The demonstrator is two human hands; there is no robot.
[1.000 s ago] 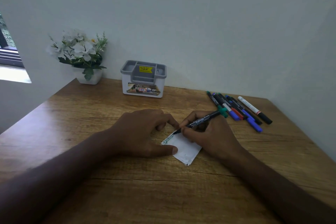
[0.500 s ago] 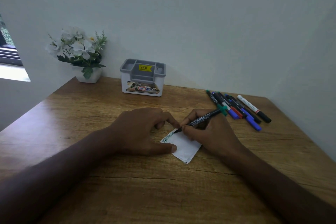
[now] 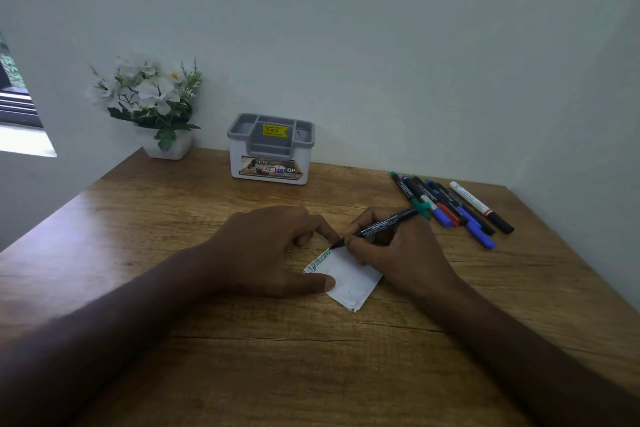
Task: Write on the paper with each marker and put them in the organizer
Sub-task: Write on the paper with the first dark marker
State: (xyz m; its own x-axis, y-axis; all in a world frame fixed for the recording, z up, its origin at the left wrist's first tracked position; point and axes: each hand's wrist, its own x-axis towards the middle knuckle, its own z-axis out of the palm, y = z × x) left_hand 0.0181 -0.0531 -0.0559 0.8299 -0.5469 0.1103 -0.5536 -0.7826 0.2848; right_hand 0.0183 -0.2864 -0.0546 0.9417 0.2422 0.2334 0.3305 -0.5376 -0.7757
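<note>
A small white paper (image 3: pixel 349 279) lies on the wooden table (image 3: pixel 207 340) with green scribbles along its upper left edge. My right hand (image 3: pixel 394 253) grips a black-bodied marker (image 3: pixel 384 224) with a green end, its tip touching the paper's top corner. My left hand (image 3: pixel 277 253) presses on the paper's left side, thumb flat on it and fingers bent. Several more markers (image 3: pixel 450 208) lie in a row at the right back. The grey and white organizer (image 3: pixel 272 149) stands by the wall with nothing visible in it.
A white pot of white flowers (image 3: pixel 152 104) stands at the back left corner. The wall runs close behind the organizer and along the table's right side. A window (image 3: pixel 17 107) shows at the far left.
The marker tip has crept up and right along the paper's edge, lengthening the green scribble. My left hand stays put on the paper.
</note>
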